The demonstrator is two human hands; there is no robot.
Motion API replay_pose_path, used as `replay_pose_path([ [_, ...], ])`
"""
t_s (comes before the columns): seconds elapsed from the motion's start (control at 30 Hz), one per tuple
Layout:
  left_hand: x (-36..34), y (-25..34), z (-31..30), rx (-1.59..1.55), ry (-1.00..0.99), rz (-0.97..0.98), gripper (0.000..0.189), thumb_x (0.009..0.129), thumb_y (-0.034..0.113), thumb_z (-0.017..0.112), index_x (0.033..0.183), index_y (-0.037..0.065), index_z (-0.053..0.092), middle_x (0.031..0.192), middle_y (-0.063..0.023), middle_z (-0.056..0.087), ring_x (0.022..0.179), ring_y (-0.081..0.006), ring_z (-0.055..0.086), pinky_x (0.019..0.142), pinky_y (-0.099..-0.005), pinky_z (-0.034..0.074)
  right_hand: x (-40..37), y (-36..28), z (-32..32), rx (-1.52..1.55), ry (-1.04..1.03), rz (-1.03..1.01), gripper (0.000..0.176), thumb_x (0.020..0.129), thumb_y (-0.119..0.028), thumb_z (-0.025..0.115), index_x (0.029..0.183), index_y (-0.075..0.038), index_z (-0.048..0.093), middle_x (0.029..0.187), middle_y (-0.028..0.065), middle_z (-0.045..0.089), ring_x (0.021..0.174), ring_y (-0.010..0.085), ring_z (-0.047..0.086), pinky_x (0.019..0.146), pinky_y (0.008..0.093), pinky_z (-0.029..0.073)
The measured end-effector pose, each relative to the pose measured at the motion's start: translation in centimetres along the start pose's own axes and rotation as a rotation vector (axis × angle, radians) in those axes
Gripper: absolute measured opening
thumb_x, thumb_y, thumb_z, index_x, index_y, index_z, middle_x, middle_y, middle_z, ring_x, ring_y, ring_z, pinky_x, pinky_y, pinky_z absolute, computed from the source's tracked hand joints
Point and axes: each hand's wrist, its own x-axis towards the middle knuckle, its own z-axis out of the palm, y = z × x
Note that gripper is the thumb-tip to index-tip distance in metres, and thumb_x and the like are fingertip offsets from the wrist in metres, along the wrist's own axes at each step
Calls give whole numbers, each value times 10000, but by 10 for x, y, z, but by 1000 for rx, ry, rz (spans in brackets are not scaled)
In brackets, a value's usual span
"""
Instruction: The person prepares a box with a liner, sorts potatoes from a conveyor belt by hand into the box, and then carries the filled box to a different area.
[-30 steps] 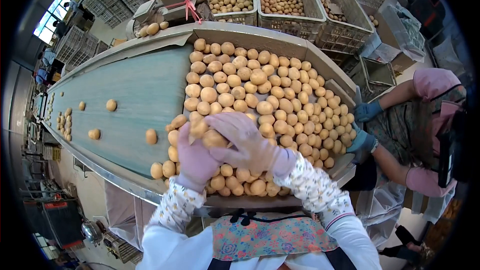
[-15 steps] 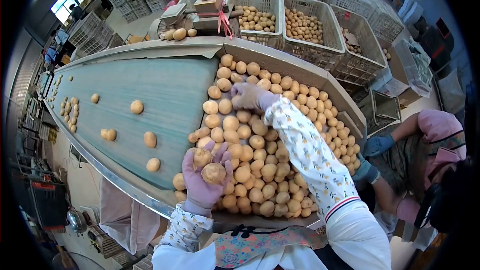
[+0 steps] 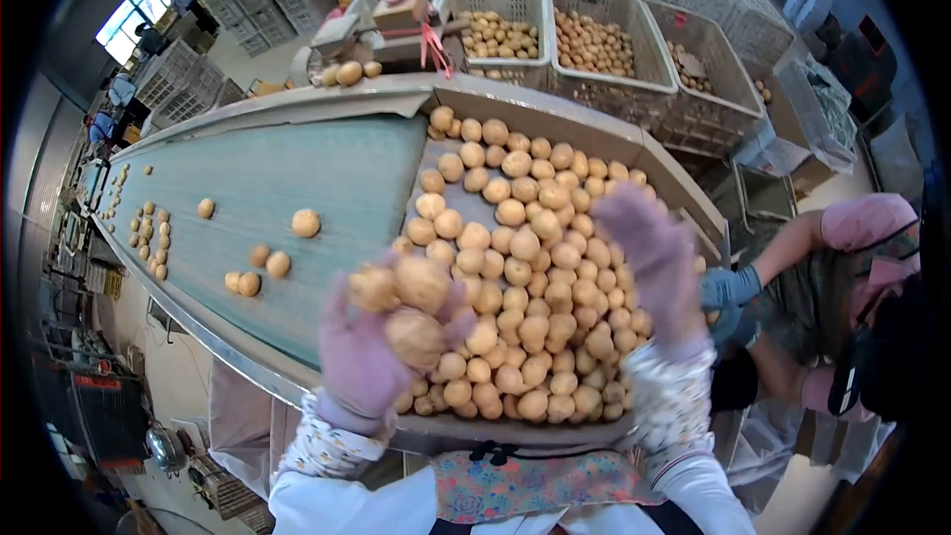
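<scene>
Several round, tan, potato-like items lie in my left hand [image 3: 369, 362], in a purple glove, its fingers curled up around them; three large ones [image 3: 421, 282] show. My right hand [image 3: 649, 253], also in a purple glove, is raised over the right part of the pile and blurred, so its fingers and anything in them cannot be made out. Below both hands spreads the pile of tan items [image 3: 535, 327] on the sorting table. To the left runs the green conveyor belt [image 3: 367, 173], with a few scattered items on it.
Crates of the same items [image 3: 594, 45] stand behind the table's raised edge [image 3: 555, 111]. A co-worker's blue-gloved hands [image 3: 731, 287] are at the right end. A scale-like device [image 3: 401, 12] sits at the back. The metal rim [image 3: 238, 373] borders the belt.
My right hand has moved from the upper left of the pile to its right side. My left hand has shifted slightly left and up, now with more items in it. Items on the belt have moved.
</scene>
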Motion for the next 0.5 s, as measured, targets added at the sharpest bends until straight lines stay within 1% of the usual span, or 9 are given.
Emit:
replay_pose_path([
  [0.03,1,9,16,-15,-23,31,553,991,543,516,1422,196,545,1604,-144,318,1475,-351,323,1151,-548,369,0,-21,-11,-64,117,-36,603,1107,-397,217,1477,32,423,1432,176,541,1353,279,500,1221,421,291],
  [0.07,1,13,23,-27,-48,72,541,986,533,534,1412,201,555,1614,-153,294,1480,-337,317,1141,-524,394,-2,-29,-18,-169,163,-158,611,1105,-413,220,1447,40,447,1400,186,557,1352,278,497,1221,421,288],
  [0.13,11,18,25,-193,-36,71,527,980,512,552,1410,208,560,1626,-157,262,1469,-318,341,1088,-478,456,-10,-24,-14,-156,149,-167,625,1091,-465,308,1465,21,430,1435,158,541,1372,258,483,1199,434,310],
  [0.2,16,21,24,-325,-4,71,520,975,500,559,1413,220,551,1618,-163,280,1461,-324,355,1064,-457,489,-32,-9,3,-277,187,-68,500,1084,-302,383,1416,62,467,1355,189,586,1283,273,561,1143,408,403],
  [0.27,17,17,8,-437,81,53,522,971,497,556,1423,237,527,1589,-171,350,1457,-354,359,1067,-460,492,-54,13,13,-429,169,33,401,1012,-123,464,1367,52,535,1291,185,631,1217,260,612,1077,375,466],
  [0.3,17,18,-3,-517,0,29,521,956,452,588,1408,197,541,1590,-166,334,1447,-346,373,1016,-429,540,-72,26,16,-374,179,158,372,1001,-85,496,1340,54,561,1230,166,668,1163,239,640,1037,346,489],
  [0.4,15,37,-17,-628,137,109,526,941,428,612,1385,153,555,1565,-183,346,1432,-343,389,990,-407,567,-108,45,24,-240,169,317,329,1020,-93,505,1300,58,592,1169,134,692,1115,199,651,995,315,500],
  [0.43,19,47,-26,-576,107,167,556,940,417,610,1387,95,535,1527,-218,364,1393,-341,435,1007,-407,566,-119,48,23,-214,167,362,322,1027,-97,504,1294,57,596,1165,129,691,1108,190,649,989,310,499],
  [0.5,39,85,-41,-499,81,239,572,943,411,609,1377,50,518,1479,-242,391,1323,-337,507,1004,-402,570,-134,54,23,-182,159,430,312,1036,-105,502,1285,54,603,1156,118,690,1092,174,644,980,300,495],
])
